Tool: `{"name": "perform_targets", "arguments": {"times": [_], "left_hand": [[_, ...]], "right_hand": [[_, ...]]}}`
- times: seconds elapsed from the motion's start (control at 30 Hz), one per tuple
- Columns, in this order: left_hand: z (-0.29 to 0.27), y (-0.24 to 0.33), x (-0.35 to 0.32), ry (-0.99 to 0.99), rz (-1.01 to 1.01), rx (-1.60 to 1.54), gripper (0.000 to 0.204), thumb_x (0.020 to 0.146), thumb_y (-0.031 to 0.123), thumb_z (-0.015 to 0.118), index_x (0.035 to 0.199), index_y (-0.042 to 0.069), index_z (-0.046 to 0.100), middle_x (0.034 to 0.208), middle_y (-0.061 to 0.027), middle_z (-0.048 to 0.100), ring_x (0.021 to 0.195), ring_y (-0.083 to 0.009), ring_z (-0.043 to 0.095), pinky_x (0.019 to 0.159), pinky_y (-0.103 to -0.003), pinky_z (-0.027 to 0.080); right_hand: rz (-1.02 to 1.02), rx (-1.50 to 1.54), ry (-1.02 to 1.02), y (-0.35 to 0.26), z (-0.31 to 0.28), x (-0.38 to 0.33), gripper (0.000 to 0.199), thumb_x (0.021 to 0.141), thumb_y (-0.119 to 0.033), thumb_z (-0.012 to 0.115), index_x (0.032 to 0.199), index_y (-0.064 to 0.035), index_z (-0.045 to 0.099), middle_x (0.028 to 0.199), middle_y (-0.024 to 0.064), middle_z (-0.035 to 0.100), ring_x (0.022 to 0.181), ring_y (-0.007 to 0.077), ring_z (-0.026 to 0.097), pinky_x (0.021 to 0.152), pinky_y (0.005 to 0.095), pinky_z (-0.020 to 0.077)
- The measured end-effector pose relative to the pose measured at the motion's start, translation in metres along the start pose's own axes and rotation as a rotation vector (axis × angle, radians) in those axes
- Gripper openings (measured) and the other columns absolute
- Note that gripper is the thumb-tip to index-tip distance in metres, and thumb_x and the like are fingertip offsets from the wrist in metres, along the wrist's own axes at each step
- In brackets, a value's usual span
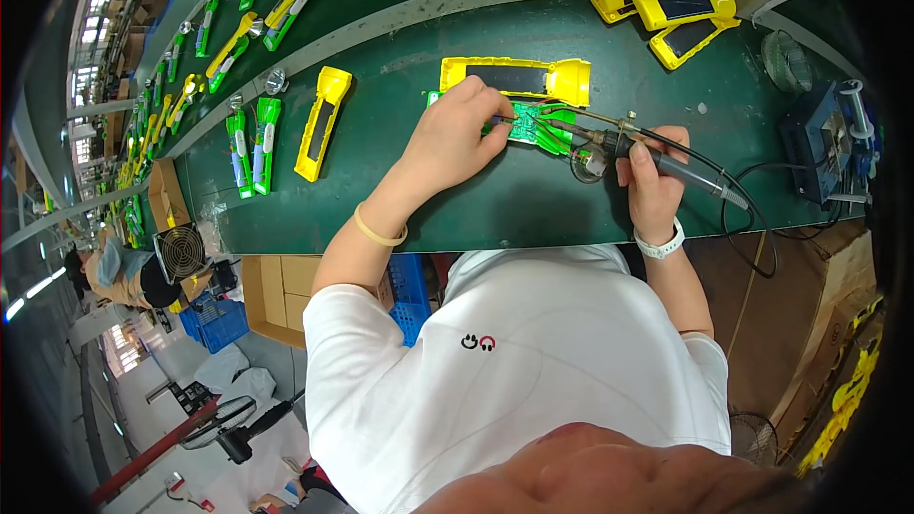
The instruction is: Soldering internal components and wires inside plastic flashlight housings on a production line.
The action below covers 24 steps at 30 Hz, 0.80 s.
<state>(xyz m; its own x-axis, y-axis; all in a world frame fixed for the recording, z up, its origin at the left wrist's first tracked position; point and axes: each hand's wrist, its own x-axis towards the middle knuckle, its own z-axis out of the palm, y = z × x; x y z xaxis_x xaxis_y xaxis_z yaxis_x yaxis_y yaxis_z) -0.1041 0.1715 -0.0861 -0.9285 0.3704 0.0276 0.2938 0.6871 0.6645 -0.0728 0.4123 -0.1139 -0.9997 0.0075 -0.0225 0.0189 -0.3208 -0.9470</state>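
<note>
A green flashlight housing half [555, 138] lies on the bench in front of me with a small green circuit board [526, 122] on it. My left hand [459, 133] is closed in a pinch at the board's left side; a thin dark piece shows at its fingertips, too small to name. In my right hand [655, 176] is a soldering iron [619, 146], its tip pointing left to the board. A thin metal tube runs along the iron toward the board. Just behind lies a yellow housing half [569, 82] with a dark panel. A round lamp head [592, 166] sits beneath the iron.
Another yellow housing half [324, 124] and two green halves [266, 145] lie to the left. More yellow housings [685, 6] are piled at the back right. A blue soldering station [814, 148] stands right, its cable looping by my right hand. Behind a rail [428, 8], several flashlight parts lie in rows.
</note>
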Motion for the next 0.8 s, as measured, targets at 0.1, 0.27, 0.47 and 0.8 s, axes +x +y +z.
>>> {"name": "perform_targets", "arguments": {"times": [0.1,0.27,0.47,0.8], "left_hand": [[0.001,0.003,-0.004,0.055,-0.032,-0.107,0.023,0.073,0.006,0.067,0.092,0.004,0.056,0.080,-0.0084,0.053,0.073,-0.0215,0.055,0.065,-0.028,0.047],[0.008,-0.024,-0.013,0.145,0.255,-0.055,0.020,0.077,0.004,0.062,0.098,0.005,0.060,0.087,-0.0089,0.054,0.075,-0.0248,0.055,0.066,-0.031,0.047],[0.000,-0.012,-0.006,0.062,0.326,0.066,0.029,0.076,0.004,0.063,0.104,0.012,0.063,0.086,-0.0074,0.054,0.070,-0.0231,0.053,0.060,-0.031,0.044],[0.001,-0.015,-0.003,0.055,0.331,0.051,0.019,0.069,0.002,0.067,0.086,0.009,0.065,0.070,-0.0052,0.054,0.064,-0.0208,0.054,0.058,-0.031,0.045]], "right_hand": [[0.007,0.029,0.021,-0.001,-0.002,-0.001,0.025,0.085,-0.008,0.059,0.096,-0.0062,0.036,0.075,0.0045,0.048,0.055,0.0085,0.045,0.049,0.0214,0.0394],[0.016,0.045,0.013,-0.001,-0.003,-0.001,0.024,0.085,-0.007,0.058,0.095,-0.0064,0.036,0.075,0.0044,0.048,0.055,0.0084,0.044,0.049,0.0210,0.0390],[-0.001,-0.025,-0.016,0.001,-0.003,-0.001,0.024,0.085,-0.008,0.058,0.096,-0.0058,0.036,0.074,0.0049,0.050,0.055,0.0079,0.046,0.049,0.0208,0.0389],[0.000,-0.075,-0.047,0.003,-0.005,-0.001,0.024,0.084,-0.007,0.060,0.094,-0.0049,0.037,0.073,0.0036,0.051,0.056,0.0060,0.044,0.049,0.0196,0.0375]]}}
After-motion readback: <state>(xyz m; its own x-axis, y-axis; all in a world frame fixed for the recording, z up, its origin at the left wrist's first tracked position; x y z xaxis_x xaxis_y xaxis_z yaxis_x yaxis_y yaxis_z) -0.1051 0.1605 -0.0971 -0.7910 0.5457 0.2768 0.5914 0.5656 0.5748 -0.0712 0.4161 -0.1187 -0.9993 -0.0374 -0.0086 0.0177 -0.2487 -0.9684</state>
